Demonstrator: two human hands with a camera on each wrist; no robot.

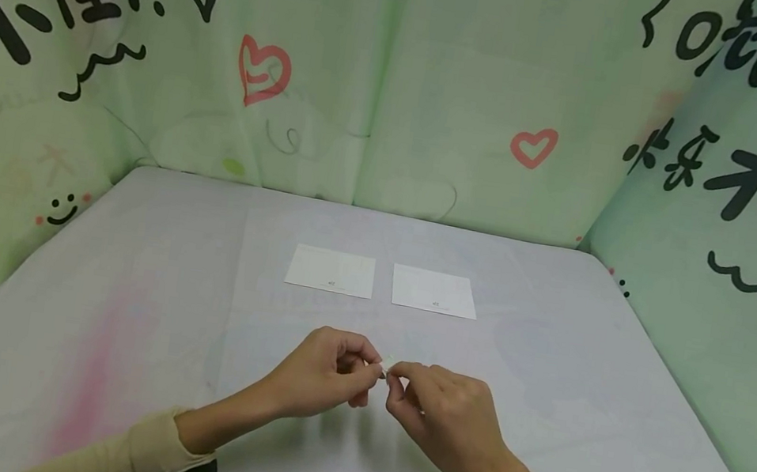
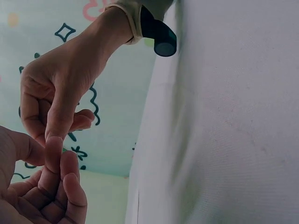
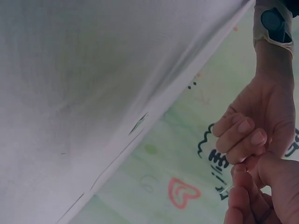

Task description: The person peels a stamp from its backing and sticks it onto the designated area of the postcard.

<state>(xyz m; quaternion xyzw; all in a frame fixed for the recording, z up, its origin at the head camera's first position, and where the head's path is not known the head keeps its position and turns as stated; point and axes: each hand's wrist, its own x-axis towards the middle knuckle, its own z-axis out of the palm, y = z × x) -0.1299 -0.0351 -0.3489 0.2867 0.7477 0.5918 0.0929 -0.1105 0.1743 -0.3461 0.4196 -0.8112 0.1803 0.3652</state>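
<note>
I'm watching the left hand (image 1: pixel 324 374) and right hand (image 1: pixel 451 415), fingers curled, pinching a small pale piece (image 1: pixel 388 362); two white cards (image 1: pixel 331 270) are lying on the table (image 1: pixel 583 374) beyond.

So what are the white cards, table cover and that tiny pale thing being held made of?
White cards: probably stiff matt paper, flat with crisp edges. Table cover: likely matt woven cloth, given its fine texture and soft creases. Tiny pale thing: too small and hidden to tell material or finish.
</note>
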